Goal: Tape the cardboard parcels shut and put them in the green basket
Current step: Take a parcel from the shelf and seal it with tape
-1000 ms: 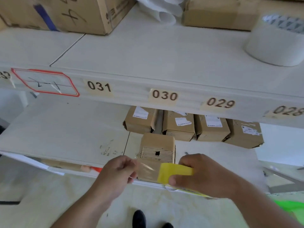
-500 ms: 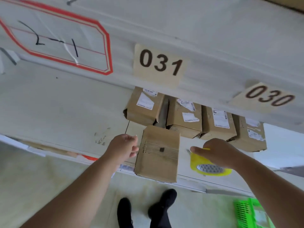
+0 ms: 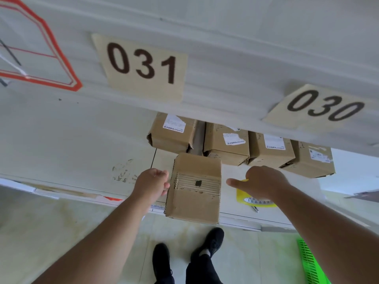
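The box (image 3: 194, 193) lay flat on the white shelf (image 3: 82, 144), with its near end sticking out over the shelf's front edge. Its long side ran from the person toward the back of the shelf. A ribbed strip with a small dark spot crossed its top.

The box sat right between the two hands. The left hand (image 3: 152, 184) was just beside the box's left edge, maybe touching it; I could not tell for sure. Its fingers were curled loosely and held nothing. The right hand (image 3: 260, 184) was a little farther from the box, on its right side. That hand rested on the yellow tape roll (image 3: 253, 198), with the thumb pointing toward the box. I could not tell if its fingers gripped the roll or only lay on top.

So the left hand was the nearer one, and I think it would be the one to take the box.

Behind the box, four more boxes (image 3: 227, 142) stood in a row at the back of the shelf, with white labels on them. The green basket (image 3: 309, 261) was on the floor, down and to the right of the box, well apart from it. Only its edge showed.
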Demonstrator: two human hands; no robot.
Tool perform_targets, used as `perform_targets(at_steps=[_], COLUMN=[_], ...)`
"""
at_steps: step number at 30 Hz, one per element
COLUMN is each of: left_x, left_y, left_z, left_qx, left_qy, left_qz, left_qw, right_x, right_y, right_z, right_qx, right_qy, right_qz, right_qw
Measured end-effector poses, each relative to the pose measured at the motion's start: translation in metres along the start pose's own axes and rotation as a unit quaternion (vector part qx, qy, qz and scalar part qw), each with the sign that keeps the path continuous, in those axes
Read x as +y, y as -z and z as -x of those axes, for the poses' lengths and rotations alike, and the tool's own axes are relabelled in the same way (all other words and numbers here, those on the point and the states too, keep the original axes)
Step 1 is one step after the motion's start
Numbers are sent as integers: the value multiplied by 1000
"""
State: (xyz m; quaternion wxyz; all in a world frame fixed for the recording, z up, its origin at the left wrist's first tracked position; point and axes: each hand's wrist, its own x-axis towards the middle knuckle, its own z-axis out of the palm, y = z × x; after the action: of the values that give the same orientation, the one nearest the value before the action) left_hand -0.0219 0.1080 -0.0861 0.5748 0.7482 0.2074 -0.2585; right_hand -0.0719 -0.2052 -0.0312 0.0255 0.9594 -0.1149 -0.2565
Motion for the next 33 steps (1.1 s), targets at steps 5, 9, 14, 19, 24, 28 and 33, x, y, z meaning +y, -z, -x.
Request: perform_targets(at_steps=[5,9,14,19,24,28,33], left_x=[-2,-4,-8,-13,-21,-21,-20], left_y=[-2,-3,-7,-14,-23,-40,-44], left_z=[-3,-6,-11,-17,-24,-19,-13], left_qx=[5,6,11,9,12,13,39], left_qy=[-1,-10,-12,1,-6,5,18], left_qz=[-24,-44,-57,-99,-159,-177,-90], left_qw=[1000,999,998,995,987,984,995], right_x=[-1,-2,-3,-7,-14,-14,-13], right_y=[-4,-7,-16,-29,-34,-33,-34], right_z=[-5,-7,-10,-13,-15,-16,-17], right_qx=[-16,-26,-28,-37,-57,-64,-62], right_qy=[-10,-17,-24,-39,-54,-57,-60], right_qz=[-4,-6,-1,-16,-33,-42,-38], right_qw=[1000,1000,999,998,996,995,996])
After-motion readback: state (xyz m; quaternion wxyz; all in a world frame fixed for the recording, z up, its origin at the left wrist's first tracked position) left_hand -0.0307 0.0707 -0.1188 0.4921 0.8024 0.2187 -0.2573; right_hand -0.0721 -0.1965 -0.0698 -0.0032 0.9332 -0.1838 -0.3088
